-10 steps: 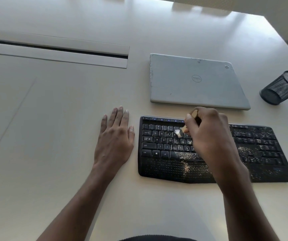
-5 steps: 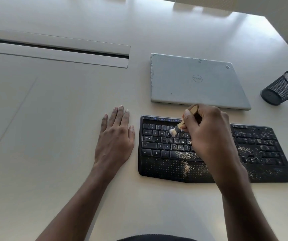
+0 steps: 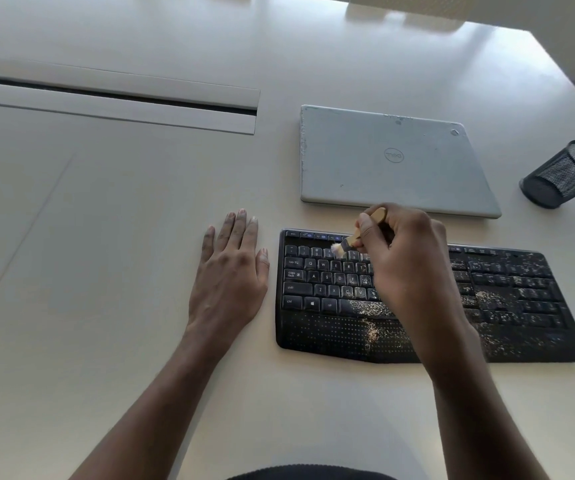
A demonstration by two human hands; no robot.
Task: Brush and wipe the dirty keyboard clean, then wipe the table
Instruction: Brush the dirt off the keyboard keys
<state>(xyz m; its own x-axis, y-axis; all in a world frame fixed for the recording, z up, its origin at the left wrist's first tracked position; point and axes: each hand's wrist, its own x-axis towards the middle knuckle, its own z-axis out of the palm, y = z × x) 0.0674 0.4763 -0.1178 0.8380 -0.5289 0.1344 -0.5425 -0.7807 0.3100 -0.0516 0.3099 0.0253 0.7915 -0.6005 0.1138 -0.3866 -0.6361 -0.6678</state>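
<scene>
A black keyboard [image 3: 327, 306] lies on the pale table [image 3: 123, 237], speckled with light crumbs over its middle, palm rest and right side. My right hand [image 3: 407, 261] grips a small wooden-handled brush [image 3: 355, 237], its pale bristles touching the number row near the upper left keys. My left hand [image 3: 230, 271] lies flat on the table just left of the keyboard, fingers straight. The right hand and forearm hide the keyboard's middle keys.
A closed grey laptop [image 3: 393, 161] lies right behind the keyboard. A black mesh pen cup [image 3: 566, 174] stands at the far right near the table edge. A long cable slot [image 3: 113, 98] runs across the table at the back left.
The brush tip has swept up and to the left, from the middle key rows to the number row. My left hand has stayed in place.
</scene>
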